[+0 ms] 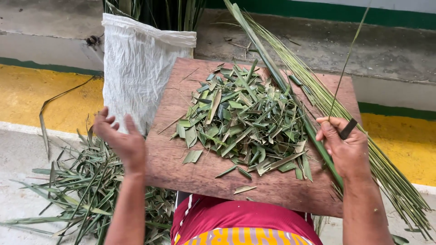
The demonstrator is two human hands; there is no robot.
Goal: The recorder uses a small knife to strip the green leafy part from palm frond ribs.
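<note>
Brown wood makes the board [181, 168], which rests on the person's lap. In the middle of the board lies a pile of cut green leaf bits [240, 122]. The right hand [345, 145], at the board's right edge, is closed around a dark blade [348, 129] and a thin green stick [345, 63]. The left hand [120, 138], at the board's left edge, is open and holds nothing. A white sack [136, 68] stands just behind the board's left corner.
</note>
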